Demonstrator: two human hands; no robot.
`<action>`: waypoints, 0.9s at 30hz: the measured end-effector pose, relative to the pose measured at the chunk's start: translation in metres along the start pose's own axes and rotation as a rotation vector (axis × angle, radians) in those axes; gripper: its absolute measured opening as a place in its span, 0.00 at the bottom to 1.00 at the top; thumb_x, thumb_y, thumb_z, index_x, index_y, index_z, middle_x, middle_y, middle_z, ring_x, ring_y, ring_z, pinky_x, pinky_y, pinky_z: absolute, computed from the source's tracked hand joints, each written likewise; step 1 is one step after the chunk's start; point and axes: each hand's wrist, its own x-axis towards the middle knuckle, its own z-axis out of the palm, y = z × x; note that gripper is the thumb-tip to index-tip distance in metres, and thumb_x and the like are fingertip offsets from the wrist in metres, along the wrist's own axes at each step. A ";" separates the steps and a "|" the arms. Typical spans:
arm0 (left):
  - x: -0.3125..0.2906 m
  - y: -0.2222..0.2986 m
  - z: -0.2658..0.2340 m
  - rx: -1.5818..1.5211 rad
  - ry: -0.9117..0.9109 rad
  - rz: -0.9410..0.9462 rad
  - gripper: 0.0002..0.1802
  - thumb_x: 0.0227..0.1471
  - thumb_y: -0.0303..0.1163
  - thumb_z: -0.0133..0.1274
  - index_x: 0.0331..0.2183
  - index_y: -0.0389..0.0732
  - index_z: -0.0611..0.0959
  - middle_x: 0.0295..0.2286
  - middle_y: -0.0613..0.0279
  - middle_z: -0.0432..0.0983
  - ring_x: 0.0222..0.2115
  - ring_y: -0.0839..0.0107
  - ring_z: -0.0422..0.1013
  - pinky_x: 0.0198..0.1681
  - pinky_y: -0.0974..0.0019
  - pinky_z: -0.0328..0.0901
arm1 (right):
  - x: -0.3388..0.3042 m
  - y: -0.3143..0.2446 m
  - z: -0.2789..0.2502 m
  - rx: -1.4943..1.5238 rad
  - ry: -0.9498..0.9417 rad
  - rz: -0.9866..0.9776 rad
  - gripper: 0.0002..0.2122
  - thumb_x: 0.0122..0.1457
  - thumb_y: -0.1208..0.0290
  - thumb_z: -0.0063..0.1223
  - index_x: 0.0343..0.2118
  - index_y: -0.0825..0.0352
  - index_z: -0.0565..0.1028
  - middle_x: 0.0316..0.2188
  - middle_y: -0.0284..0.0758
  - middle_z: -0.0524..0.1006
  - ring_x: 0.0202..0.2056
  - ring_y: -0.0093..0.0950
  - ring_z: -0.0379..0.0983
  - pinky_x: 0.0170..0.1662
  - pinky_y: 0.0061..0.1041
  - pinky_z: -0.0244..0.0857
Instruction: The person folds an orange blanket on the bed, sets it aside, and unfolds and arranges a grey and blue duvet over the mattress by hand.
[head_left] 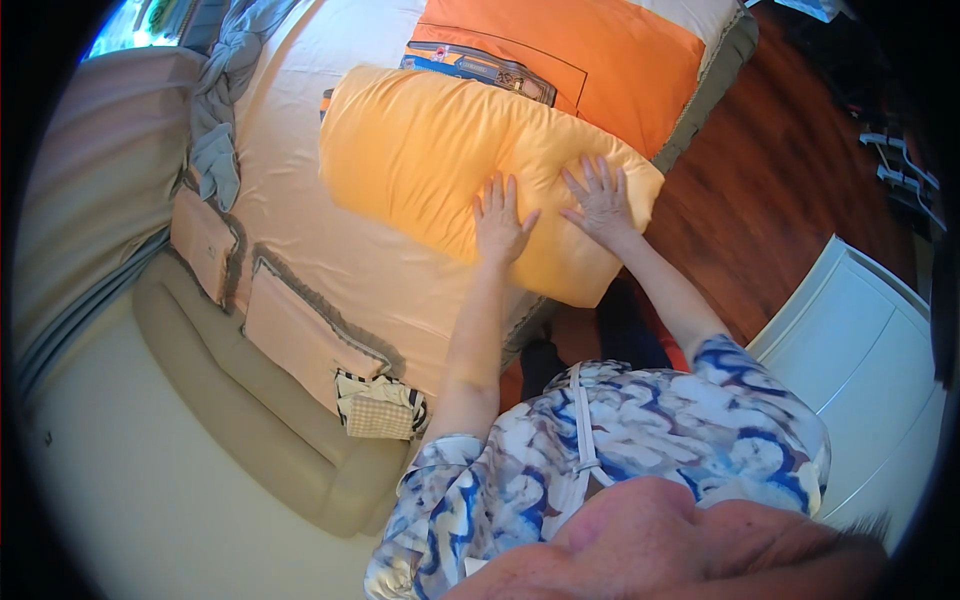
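A folded yellow quilt [420, 150], thick and puffy, lies across the bed near its right side. My left hand [502, 222] rests flat on the quilt's near part, fingers spread. To its right, my right hand [602, 205] also presses palm-down on the quilt close to its right end, its fingers apart. Neither hand grips anything. Beyond the quilt, an orange cover [630, 60] with a printed blue and grey pattern is spread over the bed; the quilt overlaps its near edge.
The bed [290, 150] has a pale peach sheet. Two peach pillows [300, 320] with grey ruffles lie along the padded beige headboard [240, 390]. A folded checked cloth [380, 405] sits nearby. A white cabinet [860, 340] stands at right, beside the reddish wooden floor [740, 200]. Grey curtain fabric [225, 70] hangs far left.
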 end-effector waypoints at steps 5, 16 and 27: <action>0.020 -0.032 -0.013 0.195 0.059 -0.071 0.43 0.47 0.53 0.49 0.57 0.40 0.55 0.58 0.47 0.45 0.59 0.51 0.43 0.57 0.44 0.40 | 0.012 0.033 0.024 0.033 0.018 -0.017 0.33 0.48 0.44 0.49 0.58 0.47 0.57 0.60 0.37 0.48 0.61 0.39 0.41 0.58 0.49 0.38; 0.046 -0.092 -0.018 0.060 -0.300 -0.339 0.46 0.46 0.57 0.48 0.58 0.44 0.52 0.59 0.50 0.40 0.60 0.54 0.39 0.54 0.39 0.46 | 0.030 0.034 0.013 0.113 -0.205 0.042 0.33 0.49 0.45 0.49 0.58 0.50 0.56 0.59 0.41 0.51 0.60 0.41 0.45 0.58 0.48 0.42; 0.033 -0.088 -0.057 0.008 -0.180 -0.349 0.44 0.45 0.54 0.50 0.57 0.42 0.55 0.58 0.48 0.45 0.59 0.54 0.43 0.54 0.41 0.47 | 0.121 0.106 -0.061 0.429 0.158 0.208 0.36 0.51 0.53 0.53 0.57 0.71 0.53 0.56 0.50 0.55 0.59 0.42 0.50 0.59 0.34 0.47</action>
